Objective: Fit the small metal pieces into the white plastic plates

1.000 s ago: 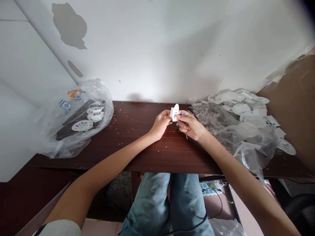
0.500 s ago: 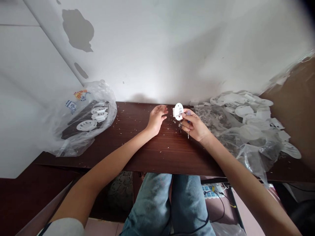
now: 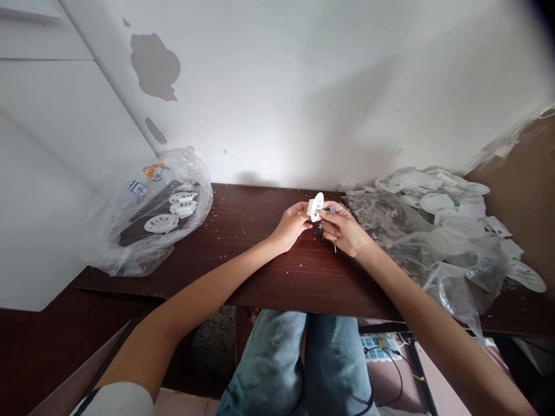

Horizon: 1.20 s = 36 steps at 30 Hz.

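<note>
A white round plastic plate (image 3: 318,205) with slots and a block on its back is held upright above the table. My left hand (image 3: 293,225) pinches the block side of the plate from the left. On the other edge, my right hand (image 3: 344,228) grips the same plate between thumb and finger. Tucked in that hand is a small screwdriver (image 3: 333,208) with a bluish-purple clear handle, its thin metal shaft pointing down below the fingers. Small metal bits (image 3: 321,226) lie on the table behind the right fingers, partly hidden.
At left, a clear plastic bag (image 3: 203,190) holds several white slotted plates (image 3: 161,223). A pile of white plastic parts (image 3: 437,202) lies at right, beside clear plastic sheeting (image 3: 451,283) and many small metal pieces (image 3: 368,211). White crumbs dot the dark table (image 3: 260,277). A wall stands behind.
My left hand has moved right and closed on the plate. The plate has turned more edge-on. My right hand keeps hold of plate and screwdriver. The view has shifted slightly.
</note>
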Tool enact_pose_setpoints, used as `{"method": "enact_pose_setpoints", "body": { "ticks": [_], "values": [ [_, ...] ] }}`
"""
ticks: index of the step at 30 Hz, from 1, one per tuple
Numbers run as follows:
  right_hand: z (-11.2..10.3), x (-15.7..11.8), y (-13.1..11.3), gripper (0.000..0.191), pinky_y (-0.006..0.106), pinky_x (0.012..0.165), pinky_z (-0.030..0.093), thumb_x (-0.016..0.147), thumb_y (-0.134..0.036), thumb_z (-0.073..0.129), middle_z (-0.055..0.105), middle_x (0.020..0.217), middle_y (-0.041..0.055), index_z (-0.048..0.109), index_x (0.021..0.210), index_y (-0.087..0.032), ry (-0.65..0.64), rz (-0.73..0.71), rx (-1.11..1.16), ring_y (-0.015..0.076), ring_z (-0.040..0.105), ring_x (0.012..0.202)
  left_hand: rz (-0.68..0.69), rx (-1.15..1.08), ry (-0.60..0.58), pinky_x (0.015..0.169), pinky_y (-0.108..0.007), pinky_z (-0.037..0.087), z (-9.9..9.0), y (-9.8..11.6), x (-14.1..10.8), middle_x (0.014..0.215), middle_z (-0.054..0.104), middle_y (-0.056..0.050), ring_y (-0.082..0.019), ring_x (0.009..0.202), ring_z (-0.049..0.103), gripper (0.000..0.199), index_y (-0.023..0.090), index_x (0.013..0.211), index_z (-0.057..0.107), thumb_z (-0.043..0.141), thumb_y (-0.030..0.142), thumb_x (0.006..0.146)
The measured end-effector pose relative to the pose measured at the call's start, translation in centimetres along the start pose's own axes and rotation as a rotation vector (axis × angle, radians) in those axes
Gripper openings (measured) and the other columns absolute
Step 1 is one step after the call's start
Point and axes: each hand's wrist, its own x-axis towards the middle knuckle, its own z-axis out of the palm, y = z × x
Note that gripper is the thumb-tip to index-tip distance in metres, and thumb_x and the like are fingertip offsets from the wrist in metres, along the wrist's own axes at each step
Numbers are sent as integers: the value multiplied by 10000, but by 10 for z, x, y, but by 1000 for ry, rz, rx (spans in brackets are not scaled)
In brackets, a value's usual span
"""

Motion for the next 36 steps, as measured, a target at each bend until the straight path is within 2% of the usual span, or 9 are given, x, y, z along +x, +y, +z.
{"method": "enact_pose_setpoints", "body": {
  "ticks": [7,14,17,21,24,28,30,33,36],
  "values": [
    [2,-1,3,337,210,435,139,808,-323,897,633,774,-63,618,980,-244,-40,12,20,25,193,460,123,-8,72,749,-296,430,3,-3,2,833,650,-3,-130,785,566,279,195,874,671,884,341,770],
    [4,-5,-5,310,242,438,118,826,-334,869,646,813,-60,612,985,-263,-24,-49,4,36,169,465,125,-90,223,730,-287,432,-23,18,15,835,636,-10,-139,805,604,370,194,892,691,906,471,776],
    [4,-3,-6,277,259,434,131,839,-337,860,656,818,-53,632,980,-269,38,-124,-27,39,196,458,104,-47,146,712,-296,428,-20,17,12,916,699,-58,-160,822,630,426,189,981,740,809,591,857],
    [3,-1,-3,272,267,426,152,829,-340,876,620,743,-54,655,975,-276,147,-218,-80,55,235,467,-37,24,-28,695,-334,427,-9,4,6,1080,761,-133,-209,818,672,681,184,1102,746,592,817,903],
    [2,-1,-5,269,264,422,147,825,-341,883,581,722,-58,680,981,-260,130,-177,-61,46,229,465,-2,85,-92,721,-341,426,-5,-3,2,1188,764,-132,-227,872,693,689,211,1174,737,593,826,897],
    [0,-2,-8,272,252,417,147,823,-337,884,561,729,-65,697,1002,-253,82,-103,-10,36,215,465,-36,-38,-108,746,-349,436,-4,-4,-1,1240,750,-139,-247,953,681,751,216,1167,747,520,878,893],
    [0,-2,-7,282,245,416,149,818,-327,885,563,727,-67,693,1009,-253,82,-91,-8,34,216,459,-57,-61,-81,738,-337,426,-3,-4,-2,1197,755,-134,-235,940,669,679,212,1133,751,611,825,878],
    [2,-1,-4,306,234,417,144,800,-332,893,522,665,-85,669,993,-253,67,-69,-13,35,200,446,-57,-26,-33,737,-314,408,0,-3,-4,1053,761,-98,-196,878,649,462,202,1045,745,834,589,808],
    [3,1,-1,339,222,419,139,783,-355,900,457,604,-110,656,996,-255,26,-54,0,36,169,440,-72,-62,-13,753,-309,418,3,-2,-5,964,742,-58,-168,840,633,414,202,1021,728,887,482,761]
  ]
}}
